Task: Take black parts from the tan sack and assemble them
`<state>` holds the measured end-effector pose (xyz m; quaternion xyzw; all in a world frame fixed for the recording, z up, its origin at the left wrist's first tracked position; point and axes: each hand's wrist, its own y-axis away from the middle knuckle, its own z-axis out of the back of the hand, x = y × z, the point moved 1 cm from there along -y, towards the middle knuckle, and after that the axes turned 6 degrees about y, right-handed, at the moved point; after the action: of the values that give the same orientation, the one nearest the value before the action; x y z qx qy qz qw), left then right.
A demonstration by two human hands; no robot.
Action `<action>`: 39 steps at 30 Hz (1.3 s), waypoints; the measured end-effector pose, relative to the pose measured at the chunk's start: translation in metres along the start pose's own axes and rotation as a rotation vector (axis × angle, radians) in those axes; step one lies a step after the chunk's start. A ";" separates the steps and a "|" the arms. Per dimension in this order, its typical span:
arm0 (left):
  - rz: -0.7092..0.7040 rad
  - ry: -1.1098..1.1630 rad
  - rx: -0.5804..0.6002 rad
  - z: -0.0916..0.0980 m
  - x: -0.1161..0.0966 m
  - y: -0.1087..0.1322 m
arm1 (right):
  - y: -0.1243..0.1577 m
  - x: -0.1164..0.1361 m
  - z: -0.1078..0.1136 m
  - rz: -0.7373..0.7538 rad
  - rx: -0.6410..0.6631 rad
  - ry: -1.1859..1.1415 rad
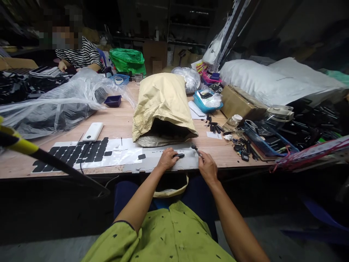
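My left hand (167, 159) is closed around a small black cylindrical part (179, 155), which points to the right just above a grey sheet (185, 164) at the table's front edge. On the right, my right hand (208, 166) grips a short dark rod-like piece with a rounded head (194, 147), its exact kind too small to tell. The two pieces are apart. Just beyond my hands lies a bulky cream sack (165, 96), its dark mouth facing me. Between my knees, below the table edge, hangs another cream bag (174, 193) with its mouth open.
A white power bank (93, 131) with a black cable stands left, beside a white sheet with black rounded patches (92, 151). Small black parts (214, 125), a jar (232, 122) and a blue basket (268, 140) lie right. A co-worker in stripes (88, 52) sits back left.
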<state>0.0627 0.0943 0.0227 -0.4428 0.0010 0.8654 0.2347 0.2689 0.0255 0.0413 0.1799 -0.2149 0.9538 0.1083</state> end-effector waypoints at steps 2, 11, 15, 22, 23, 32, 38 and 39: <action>0.012 -0.009 -0.003 0.000 -0.001 0.000 | -0.013 -0.012 0.001 -0.087 0.023 0.152; 0.015 -0.051 0.027 0.003 -0.003 0.001 | -0.027 -0.018 -0.016 -0.102 -0.045 0.445; -0.021 -0.078 0.098 0.007 -0.006 0.005 | -0.027 -0.018 -0.020 -0.090 -0.064 0.493; -0.178 -0.073 0.256 0.024 -0.002 0.073 | -0.028 -0.021 -0.024 -0.091 -0.078 0.502; -0.190 -0.092 0.258 0.026 0.000 0.085 | -0.028 -0.021 -0.025 -0.090 -0.084 0.505; -0.104 -0.081 -0.053 0.035 0.008 0.069 | -0.026 -0.024 -0.028 -0.068 -0.116 0.526; 0.312 -0.237 -0.322 0.066 0.014 -0.034 | -0.026 -0.025 -0.030 -0.068 -0.127 0.523; 0.370 -0.281 -0.316 0.071 0.014 -0.046 | -0.026 -0.024 -0.030 -0.072 -0.121 0.523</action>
<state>0.0206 0.1559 0.0649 -0.3420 -0.0856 0.9358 -0.0014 0.2895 0.0588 0.0163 -0.0717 -0.2296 0.9489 0.2042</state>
